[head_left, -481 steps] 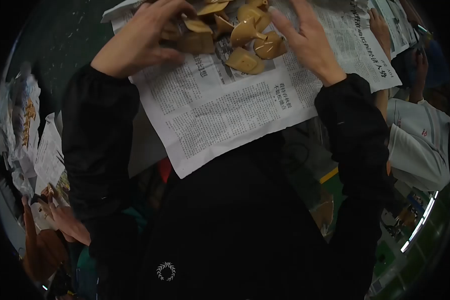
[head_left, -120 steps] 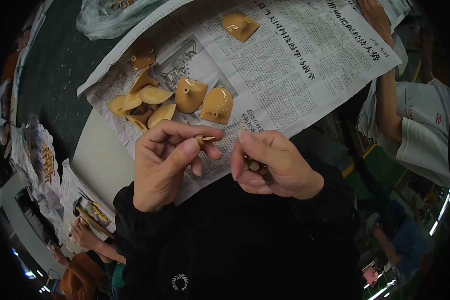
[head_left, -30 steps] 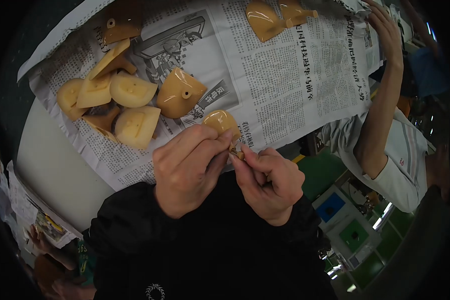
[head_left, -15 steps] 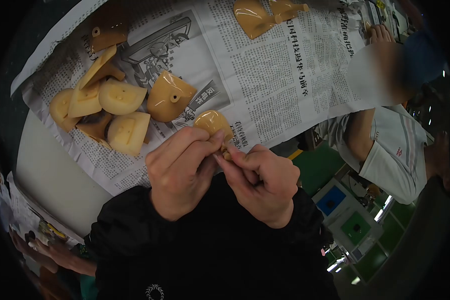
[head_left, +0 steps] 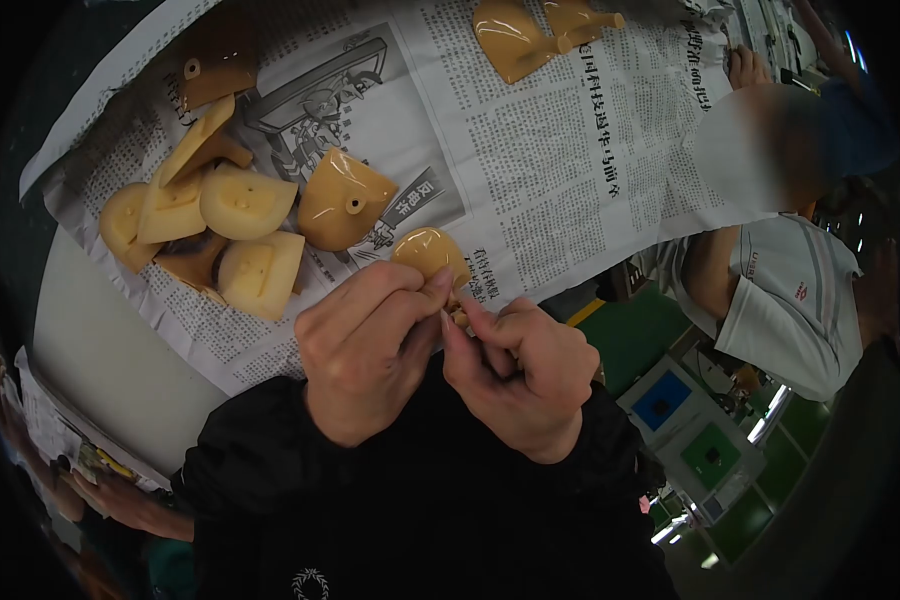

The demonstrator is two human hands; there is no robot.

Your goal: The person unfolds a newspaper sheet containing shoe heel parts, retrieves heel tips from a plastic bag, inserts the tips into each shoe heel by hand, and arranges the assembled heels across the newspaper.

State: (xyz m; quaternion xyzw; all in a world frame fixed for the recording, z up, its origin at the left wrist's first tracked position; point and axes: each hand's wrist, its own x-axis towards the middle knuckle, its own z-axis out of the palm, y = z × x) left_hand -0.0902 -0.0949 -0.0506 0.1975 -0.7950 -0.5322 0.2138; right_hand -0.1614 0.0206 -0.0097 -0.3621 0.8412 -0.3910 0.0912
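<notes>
A glossy tan rounded moulded piece (head_left: 425, 248) sticks out beyond my fingertips, at the newspaper's near edge. My left hand (head_left: 362, 350) is closed, pinching the piece's near side between thumb and finger. Close against it, my right hand (head_left: 525, 370) is also closed, with thumb and fingers on the narrow end of the same piece. Fingertips cover most of that narrow end. Just beyond lies another glossy tan piece (head_left: 345, 200) with a small hole. To its left is a heap of similar pieces, several with their matte hollow side up, such as this pale one (head_left: 248, 202).
Printed newspaper (head_left: 530, 170) covers the work surface (head_left: 120, 330). Two tan pieces with stems (head_left: 515, 40) lie at the far side, and a brown glossy one (head_left: 215, 75) at far left. A person in a grey shirt (head_left: 795, 300) sits at right; another person's hand (head_left: 120, 500) shows at lower left.
The view has shifted slightly, so the newspaper and pieces appear a little lower. My hands keep their pinch on the tan piece, with only slight finger movement.
</notes>
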